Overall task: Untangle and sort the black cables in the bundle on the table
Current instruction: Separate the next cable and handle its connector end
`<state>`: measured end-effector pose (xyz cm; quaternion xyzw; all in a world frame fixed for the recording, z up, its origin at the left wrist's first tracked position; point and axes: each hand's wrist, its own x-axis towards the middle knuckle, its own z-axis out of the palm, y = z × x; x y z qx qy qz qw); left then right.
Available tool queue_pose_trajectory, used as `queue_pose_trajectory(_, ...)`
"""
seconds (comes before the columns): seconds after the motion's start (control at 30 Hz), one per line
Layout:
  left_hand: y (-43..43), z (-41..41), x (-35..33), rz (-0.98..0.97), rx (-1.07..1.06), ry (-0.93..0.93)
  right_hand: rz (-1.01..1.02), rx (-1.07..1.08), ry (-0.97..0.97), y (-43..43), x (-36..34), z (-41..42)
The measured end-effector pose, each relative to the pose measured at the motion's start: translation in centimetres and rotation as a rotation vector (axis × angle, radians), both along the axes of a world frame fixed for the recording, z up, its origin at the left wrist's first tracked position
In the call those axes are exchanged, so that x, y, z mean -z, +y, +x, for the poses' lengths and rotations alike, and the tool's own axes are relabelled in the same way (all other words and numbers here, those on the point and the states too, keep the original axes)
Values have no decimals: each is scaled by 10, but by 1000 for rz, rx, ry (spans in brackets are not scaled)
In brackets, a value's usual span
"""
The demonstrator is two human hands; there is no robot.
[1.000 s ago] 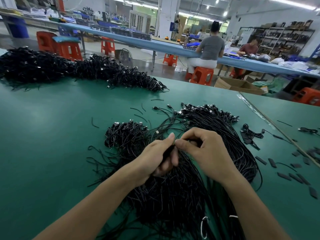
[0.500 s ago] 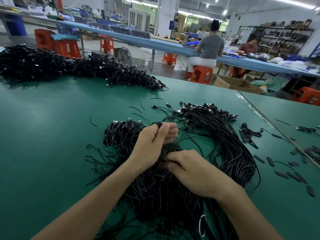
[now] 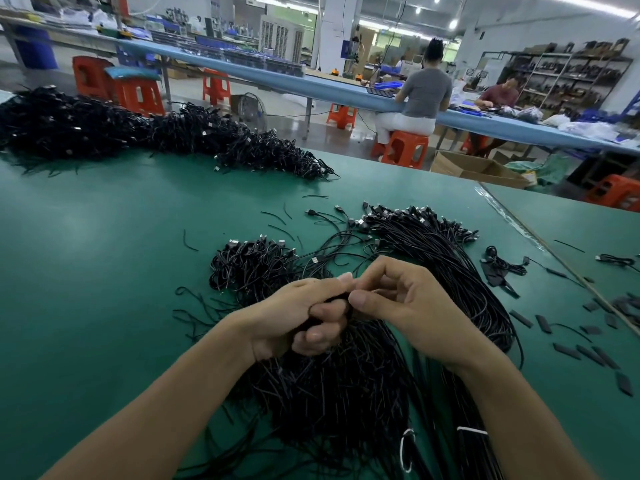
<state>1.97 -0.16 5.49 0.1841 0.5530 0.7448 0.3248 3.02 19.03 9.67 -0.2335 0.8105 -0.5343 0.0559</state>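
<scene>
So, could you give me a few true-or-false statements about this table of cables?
1. The left hand and right hand meet over the bundle. True.
2. The table is red. False: it is green.
3. A second pile of black cables lies at the far left of the table. True.
4. The left hand lies flat. False: its fingers curl round strands of the bundle.
5. The seated person has a blue stool. False: it is orange.
</scene>
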Motion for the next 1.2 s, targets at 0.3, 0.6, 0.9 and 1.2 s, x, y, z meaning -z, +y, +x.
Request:
queue_pose_trajectory(0.3, 15, -5, 6, -312, -433, 275, 264, 62, 181, -5, 2, -2)
queue_pose_trajectory(0.6, 24, -4, 0, -74, -98, -141, 153, 145, 439, -16, 7, -5)
queue_pose_trajectory(0.9, 8, -17, 19, -184, -656, -42, 692, 308, 4, 1, 39, -13)
queue_pose_trajectory(1.2, 10, -21, 27, -123, -768, -87, 895, 251, -151, -12, 61, -8)
